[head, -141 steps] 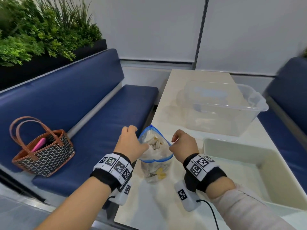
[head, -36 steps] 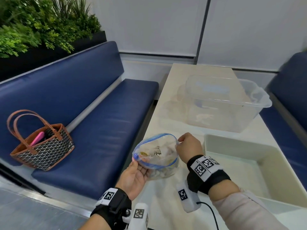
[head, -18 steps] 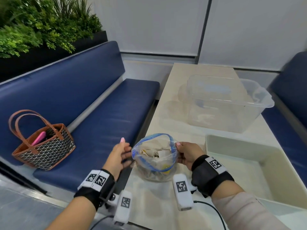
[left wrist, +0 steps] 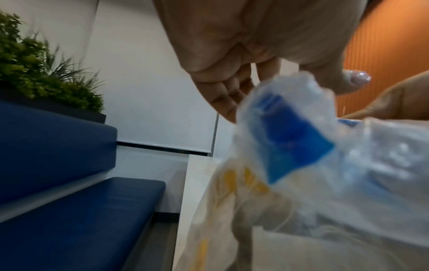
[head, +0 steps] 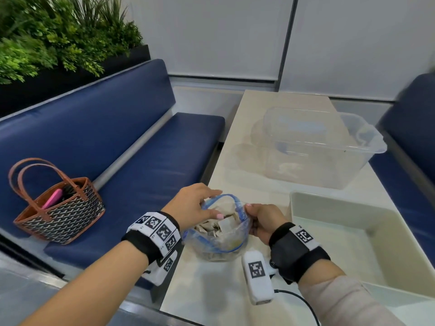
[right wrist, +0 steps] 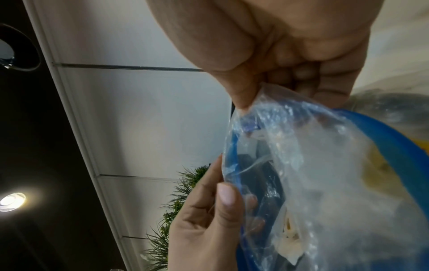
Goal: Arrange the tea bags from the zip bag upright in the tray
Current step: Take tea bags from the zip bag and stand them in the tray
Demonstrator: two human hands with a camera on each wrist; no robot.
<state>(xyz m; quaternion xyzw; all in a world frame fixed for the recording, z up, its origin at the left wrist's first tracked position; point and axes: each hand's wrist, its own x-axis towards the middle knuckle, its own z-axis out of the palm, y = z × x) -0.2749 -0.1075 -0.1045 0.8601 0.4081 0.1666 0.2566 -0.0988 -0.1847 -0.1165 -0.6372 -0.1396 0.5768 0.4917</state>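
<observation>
A clear zip bag (head: 217, 241) with a blue zip rim stands on the table's near left edge with its mouth spread open. Several beige tea bags (head: 222, 225) lie loose inside. My right hand (head: 247, 208) pinches the right side of the rim, which the right wrist view shows between thumb and curled fingers (right wrist: 241, 99). My left hand (head: 219, 203) is over the mouth's left side, fingers outside the far rim and thumb inside, pinching the plastic. The blurred left wrist view shows the rim (left wrist: 299, 82) between them. The cream tray (head: 329, 203) sits just right of the bag.
A large clear plastic tub (head: 317, 147) stands further back on the table. Blue benches run along both sides, with a patterned handbag (head: 58, 205) on the left bench. A cable (head: 303, 302) trails from my right wrist over the table's near edge.
My left hand has moved from beside the bag up over its mouth and taken hold of the left rim. My right hand has kept its pinch on the right rim.
</observation>
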